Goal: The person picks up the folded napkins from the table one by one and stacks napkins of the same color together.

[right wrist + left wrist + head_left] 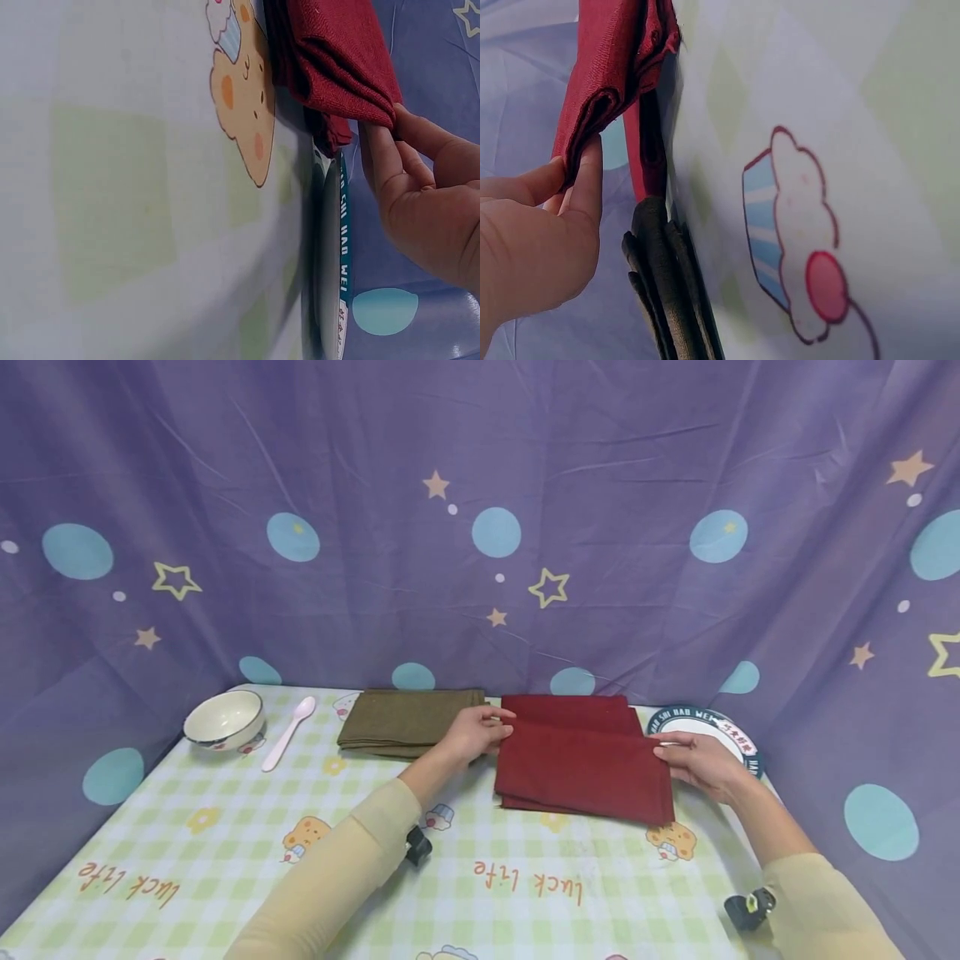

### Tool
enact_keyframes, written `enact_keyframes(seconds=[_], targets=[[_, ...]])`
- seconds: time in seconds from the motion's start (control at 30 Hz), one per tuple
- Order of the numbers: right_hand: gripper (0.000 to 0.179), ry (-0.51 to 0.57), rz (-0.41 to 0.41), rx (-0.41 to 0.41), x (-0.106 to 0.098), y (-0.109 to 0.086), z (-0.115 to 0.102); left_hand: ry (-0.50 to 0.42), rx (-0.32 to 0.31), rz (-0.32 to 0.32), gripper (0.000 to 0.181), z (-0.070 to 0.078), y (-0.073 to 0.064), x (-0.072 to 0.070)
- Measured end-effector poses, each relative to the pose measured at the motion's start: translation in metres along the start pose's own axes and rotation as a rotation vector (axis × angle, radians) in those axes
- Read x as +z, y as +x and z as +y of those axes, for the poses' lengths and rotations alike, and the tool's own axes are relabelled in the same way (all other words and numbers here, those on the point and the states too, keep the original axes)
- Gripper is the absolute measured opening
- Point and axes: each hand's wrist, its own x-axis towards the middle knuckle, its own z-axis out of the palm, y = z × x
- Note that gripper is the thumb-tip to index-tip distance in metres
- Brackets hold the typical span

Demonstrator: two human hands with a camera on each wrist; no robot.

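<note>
Both hands hold a folded red cloth [585,777] by its two far corners, and its upper edge is raised off the table. My left hand [474,733] pinches the left corner between thumb and fingers; the left wrist view shows the layered fold of the cloth [604,75] above those fingers. At the right corner my right hand [701,764] pinches the cloth [345,60] likewise. Behind it lies more red cloth [570,706], partly covered by the held piece. A folded olive-brown cloth [412,718] lies just left, close behind my left hand.
A white plate with a dark lettered rim [678,717] sits at the right, partly behind my right hand. To the far left are a cream bowl [225,718] and a pale pink spoon [288,735]. A checked tablecloth [247,852] covers the table; a purple curtain [360,460] hangs behind.
</note>
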Motion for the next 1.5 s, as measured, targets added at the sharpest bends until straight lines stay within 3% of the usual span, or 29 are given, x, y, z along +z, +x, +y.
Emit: enact_keyframes(seconds=[0.57, 1.03, 1.5], targets=[[0.058, -0.114, 0.045, 0.020, -0.001, 0.018, -0.008, -0.032, 0.019, 0.049, 0.031, 0.001, 0.013, 0.001], [0.054, -0.092, 0.066, 0.041, -0.002, 0.036, -0.012, -0.053, -0.012, 0.044, 0.031, 0.003, 0.023, -0.004], [0.053, -0.146, 0.095, -0.007, 0.000, 0.052, -0.016, -0.064, -0.005, 0.066, 0.030, 0.002, 0.031, -0.005]])
